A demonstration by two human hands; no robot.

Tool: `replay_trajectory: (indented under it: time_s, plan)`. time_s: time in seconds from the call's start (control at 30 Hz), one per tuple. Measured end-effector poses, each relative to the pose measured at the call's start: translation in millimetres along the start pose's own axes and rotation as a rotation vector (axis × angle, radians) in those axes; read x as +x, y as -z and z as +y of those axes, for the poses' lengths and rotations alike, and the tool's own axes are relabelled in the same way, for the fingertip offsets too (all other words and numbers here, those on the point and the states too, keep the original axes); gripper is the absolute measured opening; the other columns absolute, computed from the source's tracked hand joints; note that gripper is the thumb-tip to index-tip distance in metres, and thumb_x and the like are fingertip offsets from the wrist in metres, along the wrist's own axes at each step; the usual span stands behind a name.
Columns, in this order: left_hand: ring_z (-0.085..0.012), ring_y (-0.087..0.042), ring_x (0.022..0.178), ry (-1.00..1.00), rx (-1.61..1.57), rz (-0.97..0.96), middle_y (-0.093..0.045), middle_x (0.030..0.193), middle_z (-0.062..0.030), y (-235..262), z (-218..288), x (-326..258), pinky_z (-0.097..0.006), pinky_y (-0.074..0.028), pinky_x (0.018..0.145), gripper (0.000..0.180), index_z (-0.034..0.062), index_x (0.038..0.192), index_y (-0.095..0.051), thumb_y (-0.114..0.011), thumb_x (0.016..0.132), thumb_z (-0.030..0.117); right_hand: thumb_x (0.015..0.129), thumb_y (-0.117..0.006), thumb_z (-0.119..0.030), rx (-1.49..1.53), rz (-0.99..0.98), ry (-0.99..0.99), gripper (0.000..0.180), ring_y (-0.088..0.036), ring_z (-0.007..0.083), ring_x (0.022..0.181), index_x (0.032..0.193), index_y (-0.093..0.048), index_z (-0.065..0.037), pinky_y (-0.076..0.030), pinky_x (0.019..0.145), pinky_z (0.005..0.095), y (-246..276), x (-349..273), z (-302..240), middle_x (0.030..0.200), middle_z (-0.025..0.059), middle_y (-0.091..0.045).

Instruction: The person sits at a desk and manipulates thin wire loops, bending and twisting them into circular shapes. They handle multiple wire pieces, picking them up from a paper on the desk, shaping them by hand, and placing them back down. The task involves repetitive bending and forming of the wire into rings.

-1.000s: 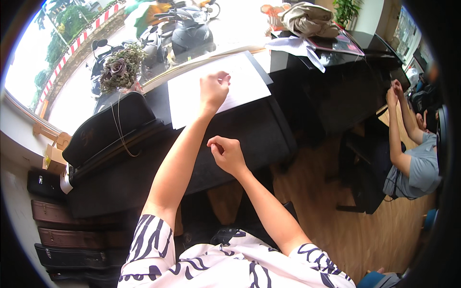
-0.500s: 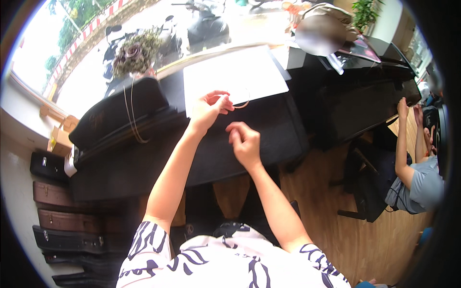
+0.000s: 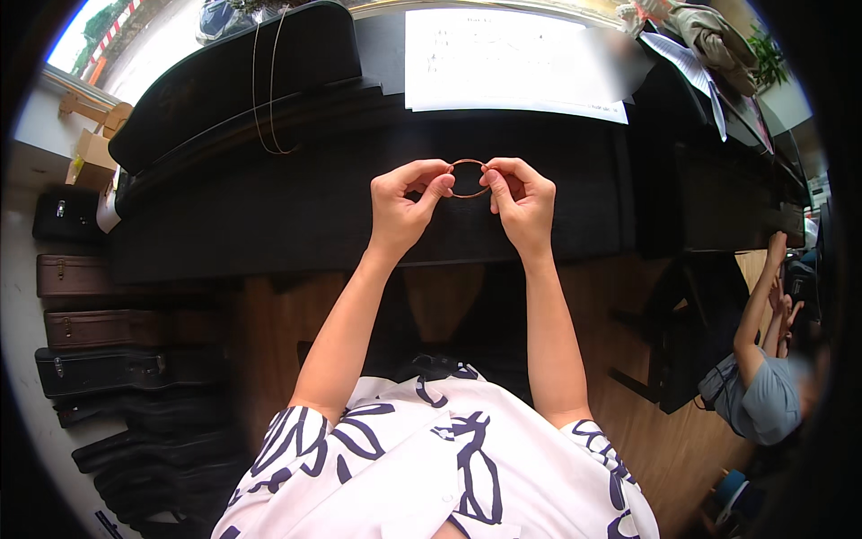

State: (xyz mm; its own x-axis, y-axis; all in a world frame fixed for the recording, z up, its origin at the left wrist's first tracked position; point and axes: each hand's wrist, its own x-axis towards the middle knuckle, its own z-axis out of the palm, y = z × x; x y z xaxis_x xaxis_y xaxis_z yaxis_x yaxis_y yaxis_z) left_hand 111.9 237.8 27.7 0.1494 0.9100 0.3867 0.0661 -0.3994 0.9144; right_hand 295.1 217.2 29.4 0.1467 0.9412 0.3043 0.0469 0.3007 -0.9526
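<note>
Between my two hands is a small copper-coloured ring, which looks like a coiled instrument string (image 3: 468, 197). My left hand (image 3: 409, 199) pinches its left side between thumb and fingers. On the opposite side, my right hand (image 3: 523, 202) has it in a similar pinch. The coil hangs in front of the black piano-like cabinet (image 3: 314, 216), just below the printed white sheets (image 3: 503, 67). A long thin pale string (image 3: 258, 99) loops down over the cabinet's curved black panel (image 3: 233, 81), left of my hands.
Black and brown instrument cases (image 3: 83, 277) are stacked at the left wall. A cardboard box (image 3: 92, 157) stands above them. Far right sits another person in a grey-blue shirt (image 3: 763, 395), beside a dark chair (image 3: 682, 332). Papers and a beige cloth bag (image 3: 714, 40) lie at the back right.
My right hand has come up and taken hold of the coil's right side; before, only my left hand held it. The view has tilted lower, with the sheets now nearer the top.
</note>
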Motion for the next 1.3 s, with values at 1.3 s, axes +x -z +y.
replay_trajectory:
  time_s: [1.3]
  plan:
    - [-0.0116,-0.068,0.063,-0.088,0.142,0.104,-0.071,0.075,-0.0059,1,7,0,-0.022,-0.050,0.058,0.004,-0.0008,0.089,-0.071,-0.072,0.086,-0.003,0.095,-0.065,0.001,0.114,-0.091,-0.087,0.013,-0.061,0.0074,0.059,0.106,-0.071,0.005,-0.047,0.052,0.0188,6,0,1,0.077,0.0070,-0.068]
